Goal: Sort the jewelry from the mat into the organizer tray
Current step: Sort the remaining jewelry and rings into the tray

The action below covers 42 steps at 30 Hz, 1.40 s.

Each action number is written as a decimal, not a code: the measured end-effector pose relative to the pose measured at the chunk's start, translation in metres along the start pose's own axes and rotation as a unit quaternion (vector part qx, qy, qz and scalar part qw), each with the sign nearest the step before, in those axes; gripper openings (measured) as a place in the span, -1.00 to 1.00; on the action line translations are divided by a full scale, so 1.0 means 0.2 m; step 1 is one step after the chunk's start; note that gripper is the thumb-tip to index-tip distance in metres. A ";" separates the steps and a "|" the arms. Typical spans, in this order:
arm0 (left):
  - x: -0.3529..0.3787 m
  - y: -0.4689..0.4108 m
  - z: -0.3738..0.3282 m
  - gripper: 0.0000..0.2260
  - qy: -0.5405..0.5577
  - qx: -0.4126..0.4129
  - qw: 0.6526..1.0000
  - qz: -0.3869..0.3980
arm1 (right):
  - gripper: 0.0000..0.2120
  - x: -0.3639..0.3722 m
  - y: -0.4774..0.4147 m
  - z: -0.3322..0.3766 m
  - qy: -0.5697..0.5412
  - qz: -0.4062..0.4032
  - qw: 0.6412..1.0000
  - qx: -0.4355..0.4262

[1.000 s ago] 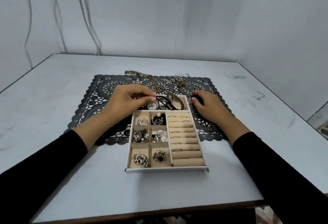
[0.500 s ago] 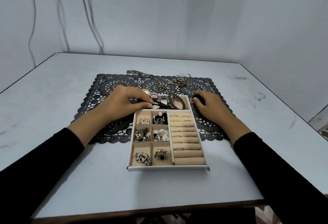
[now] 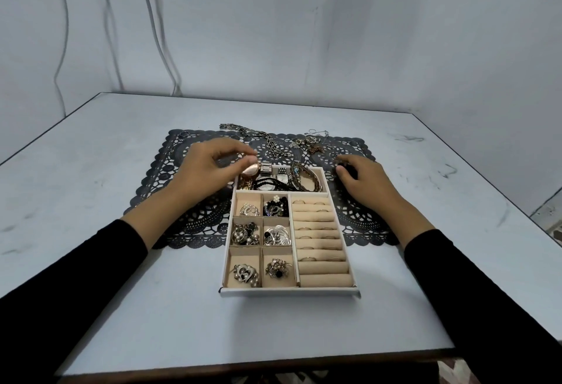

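Note:
The white organizer tray (image 3: 289, 292) with beige compartments lies partly on the dark lace mat (image 3: 182, 201). Its long top compartment holds watches and bracelets (image 3: 307, 181). My left hand (image 3: 209, 170) is at that compartment's left end, with thumb and fingers pinching a rose-gold watch (image 3: 251, 169). On the mat just right of the tray rests my right hand (image 3: 365, 182), its fingers loosely curled and holding nothing that shows. A chain necklace (image 3: 258, 137) and a tangle of small jewelry (image 3: 310, 143) lie on the mat's far edge.
Brooches fill the small square compartments (image 3: 246, 233) and rings sit in the roll slots (image 3: 316, 231). A small ring (image 3: 182, 133) lies at the mat's far left corner. The grey table (image 3: 91, 170) meets walls behind and at the right.
My left hand has shifted from the black strap in the middle of the top compartment to the rose-gold watch at its left end. The right hand has stayed put.

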<state>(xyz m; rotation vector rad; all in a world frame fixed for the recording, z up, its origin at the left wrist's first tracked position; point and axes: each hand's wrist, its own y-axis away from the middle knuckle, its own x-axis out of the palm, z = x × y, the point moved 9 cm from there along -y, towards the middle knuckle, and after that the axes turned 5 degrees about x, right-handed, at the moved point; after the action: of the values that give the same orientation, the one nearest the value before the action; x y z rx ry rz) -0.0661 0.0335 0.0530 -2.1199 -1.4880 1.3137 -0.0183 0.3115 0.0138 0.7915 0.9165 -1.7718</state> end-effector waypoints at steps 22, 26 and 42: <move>0.25 -0.25 0.55 -0.49 -0.184 -0.115 0.945 0.244 | -0.70 0.13 -0.39 0.07 -0.042 -0.011 0.998 -0.050; 0.33 -0.32 0.53 -0.51 -0.148 -0.081 0.955 0.242 | -0.75 0.13 -0.46 0.08 -0.060 -0.016 0.997 -0.055; 0.60 -0.57 0.38 -0.72 -0.077 0.003 0.972 0.220 | -0.76 0.21 -0.59 0.07 -0.078 0.033 0.994 -0.070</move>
<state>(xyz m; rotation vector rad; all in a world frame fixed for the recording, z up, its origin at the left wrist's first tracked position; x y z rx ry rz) -0.1862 0.1653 0.0178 -2.4883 -1.0920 1.6560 -0.1447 0.3123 0.0129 0.5780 0.8895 -1.6660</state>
